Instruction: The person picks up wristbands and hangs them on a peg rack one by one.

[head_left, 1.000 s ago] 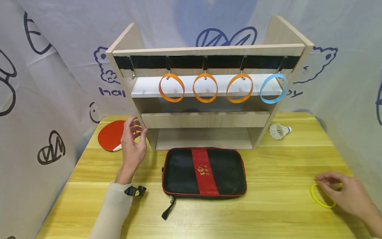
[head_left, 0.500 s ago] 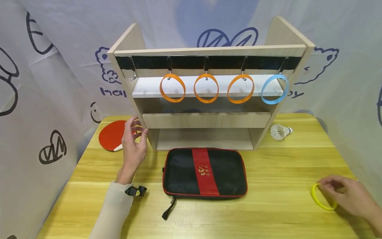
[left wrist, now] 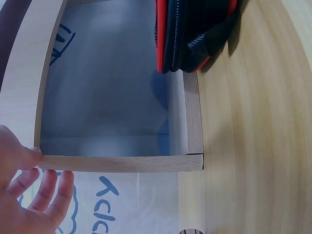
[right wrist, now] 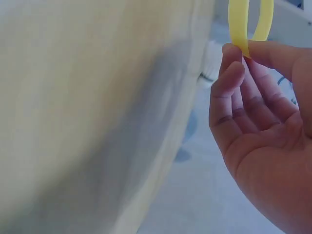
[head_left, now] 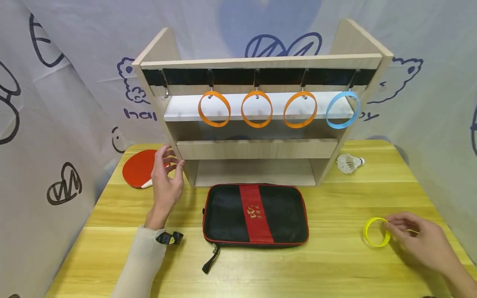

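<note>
My right hand pinches a yellow silicone wristband by its edge, between thumb and forefinger. The band is upright, a little above the right side of the table; the right wrist view shows the pinch on the yellow band closely. My left hand holds the left side panel of a small wooden shelf, thumb on one face and fingers on the other. Three orange wristbands and a light blue wristband hang from hooks along the shelf's black strip. The leftmost hook bears no band.
A black zip case with a red stripe lies before the shelf. A red table tennis bat lies left, partly behind my left hand. A shuttlecock sits right of the shelf. Drawn-on cloth surrounds the wooden table.
My right hand has lifted the yellow wristband and moved it left, turning it more towards the head camera. My left hand stays at the shelf's side panel.
</note>
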{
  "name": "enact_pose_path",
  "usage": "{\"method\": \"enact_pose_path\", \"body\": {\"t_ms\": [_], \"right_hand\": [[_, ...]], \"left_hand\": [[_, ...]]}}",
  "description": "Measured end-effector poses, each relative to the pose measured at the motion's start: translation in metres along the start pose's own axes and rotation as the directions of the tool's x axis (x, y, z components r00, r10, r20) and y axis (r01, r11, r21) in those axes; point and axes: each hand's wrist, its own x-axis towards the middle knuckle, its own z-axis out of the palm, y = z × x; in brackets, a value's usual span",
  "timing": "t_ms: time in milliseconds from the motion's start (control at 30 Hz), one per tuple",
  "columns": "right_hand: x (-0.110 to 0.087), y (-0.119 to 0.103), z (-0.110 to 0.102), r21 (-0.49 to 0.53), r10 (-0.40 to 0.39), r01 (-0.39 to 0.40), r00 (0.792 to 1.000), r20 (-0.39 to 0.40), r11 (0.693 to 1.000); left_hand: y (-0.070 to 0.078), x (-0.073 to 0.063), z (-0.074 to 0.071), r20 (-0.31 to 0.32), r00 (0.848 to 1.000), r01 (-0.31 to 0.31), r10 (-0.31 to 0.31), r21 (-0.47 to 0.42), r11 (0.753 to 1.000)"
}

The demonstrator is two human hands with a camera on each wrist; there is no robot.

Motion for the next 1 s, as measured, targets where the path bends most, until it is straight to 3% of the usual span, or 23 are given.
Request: {"method": "enact_pose_path", "body": {"t_ms": [400,1000], "right_hand": [[0.021,-0.042,0.017,0.118,-0.123,0.121,0.992,0.011,0.986],[0.044,-0.092,0.039,0.162,-0.166,0.164,0.986,-0.001,0.973]], "left_hand": [[0.000,0.001,0.001,0.007,1.000,0.006,-0.006,-0.006,1.000],[-0.001,0.000,0.000,0.004,1.000,-0.006,0.006,0.011,1.000]]}}
